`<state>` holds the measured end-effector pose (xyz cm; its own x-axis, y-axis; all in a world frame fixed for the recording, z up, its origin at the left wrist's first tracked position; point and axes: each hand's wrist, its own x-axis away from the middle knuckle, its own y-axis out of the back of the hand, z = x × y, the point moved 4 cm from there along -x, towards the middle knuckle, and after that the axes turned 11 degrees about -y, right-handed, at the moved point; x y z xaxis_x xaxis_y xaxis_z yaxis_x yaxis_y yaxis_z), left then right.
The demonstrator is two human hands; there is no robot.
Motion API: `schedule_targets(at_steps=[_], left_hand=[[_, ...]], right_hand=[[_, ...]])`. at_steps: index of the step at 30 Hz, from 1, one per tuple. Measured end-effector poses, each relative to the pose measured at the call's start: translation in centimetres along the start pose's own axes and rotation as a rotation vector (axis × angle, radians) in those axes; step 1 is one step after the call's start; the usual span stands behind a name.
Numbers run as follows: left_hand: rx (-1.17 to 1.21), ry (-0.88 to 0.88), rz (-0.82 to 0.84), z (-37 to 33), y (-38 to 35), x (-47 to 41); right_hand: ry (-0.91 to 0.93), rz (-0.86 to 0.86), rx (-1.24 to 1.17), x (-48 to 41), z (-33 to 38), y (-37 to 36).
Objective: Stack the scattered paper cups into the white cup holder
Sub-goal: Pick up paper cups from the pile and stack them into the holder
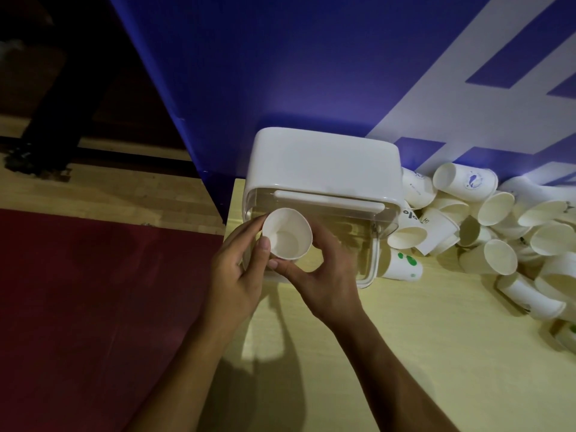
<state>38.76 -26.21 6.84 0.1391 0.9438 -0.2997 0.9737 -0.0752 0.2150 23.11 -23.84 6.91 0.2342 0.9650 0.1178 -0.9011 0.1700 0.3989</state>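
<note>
A white paper cup [286,233], mouth facing up towards me, is held between both hands in front of the white cup holder [324,163]. My left hand [240,269] grips the cup's left side with thumb and fingers. My right hand [324,275] wraps its lower right side. The holder has a white lid and a clear front panel [352,238]; the cup sits at that panel's left part. A pile of scattered paper cups [498,232] lies to the right of the holder, most on their sides.
The holder and cups rest on a pale wooden table [405,338] against a blue and white wall [311,57]. The table's left edge runs just left of the holder; beyond it are a red mat [93,291] and a wooden floor.
</note>
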Motion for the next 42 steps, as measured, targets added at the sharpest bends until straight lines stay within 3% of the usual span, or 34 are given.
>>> schedule_targets(at_steps=[19, 23, 27, 29, 32, 38, 42], left_hand=[[-0.091, 0.178, 0.069, 3.5, -0.6, 1.2], [-0.195, 0.197, -0.024, 3.1, 0.0, 2.0], [-0.284, 0.047, -0.156, -0.8, -1.0, 4.7], [-0.226, 0.037, -0.072, -2.6, -4.1, 5.6], [-0.215, 0.058, 0.21, -3.7, -10.8, 5.6], [-0.775, -0.466, 0.68, -4.6, -24.9, 1.4], [-1.26, -0.625, 0.902, -3.3, -29.3, -2.2]], right_hand=[[-0.064, 0.093, 0.172, -0.4, -3.4, -0.9], [-0.122, 0.13, 0.204, 0.4, -3.9, -0.2], [-0.156, 0.031, 0.237, 3.1, -6.6, 3.9], [-0.191, -0.033, 0.238, 4.6, -8.8, 6.8], [-0.324, -0.139, 0.181, 6.3, -12.1, 11.5], [-0.426, -0.264, 0.083, 9.3, -16.8, 20.4], [-0.45, -0.27, 0.065, 10.3, -18.4, 24.6]])
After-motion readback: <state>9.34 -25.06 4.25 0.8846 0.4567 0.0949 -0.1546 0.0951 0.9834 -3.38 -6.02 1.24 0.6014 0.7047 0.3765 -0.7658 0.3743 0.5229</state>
